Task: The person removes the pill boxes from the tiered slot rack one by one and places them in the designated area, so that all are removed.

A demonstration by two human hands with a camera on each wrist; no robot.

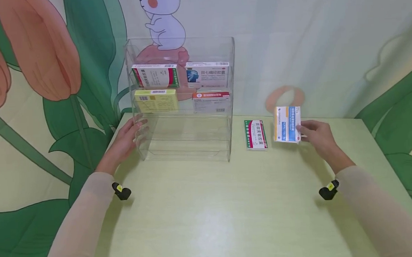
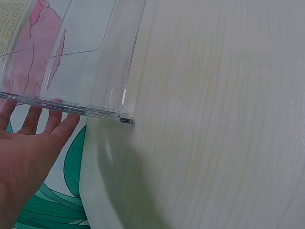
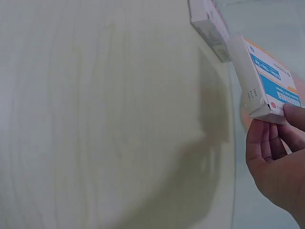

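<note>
My right hand [image 1: 320,136] pinches a white medicine box with blue and orange bands [image 1: 287,124] by its right edge. In the right wrist view, the thumb [image 3: 295,116] lies on the printed face of the box [image 3: 271,78], with the other fingers underneath. A green, white and red medicine box [image 1: 256,135] lies on the table just left of it. My left hand [image 1: 124,138] touches the left side of a clear acrylic rack [image 1: 188,127]. The left wrist view shows its extended fingertips [image 2: 66,126] against the side panel.
Two boxes, one green-and-red [image 1: 156,76] and one white with a blue picture [image 1: 208,74], fill the rack's top tier. Below them sit a yellow box [image 1: 157,101] and a grey-white one with a red stripe [image 1: 211,103]. A printed curtain [image 1: 292,42] hangs behind the table [image 1: 213,205].
</note>
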